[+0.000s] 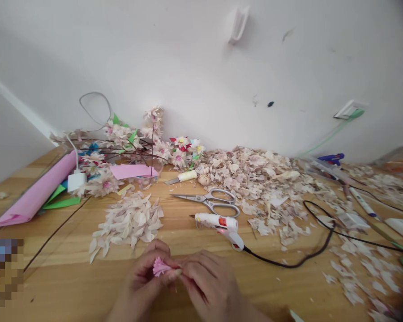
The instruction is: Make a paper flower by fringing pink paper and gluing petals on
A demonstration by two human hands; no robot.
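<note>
Between my two hands is a small pink fringed paper flower centre (159,267), its frilled end pointing left. My left hand (147,273) closes around it with thumb and fingers. At its narrow end, my right hand (206,277) pinches with the fingertips pressed together. Just beyond lie a white hot glue gun (218,221) on its side and a pair of silver scissors (215,201). Left of these spreads a pile of pale dried petals (130,219). What the right fingertips cover is partly hidden.
Against the wall lie finished flower branches (127,141) and a large heap of papery skins (255,174). A pink paper roll (43,188) and white charger (77,181) are at left. A knife (181,178) lies behind the scissors. The black cord (289,266) loops rightward.
</note>
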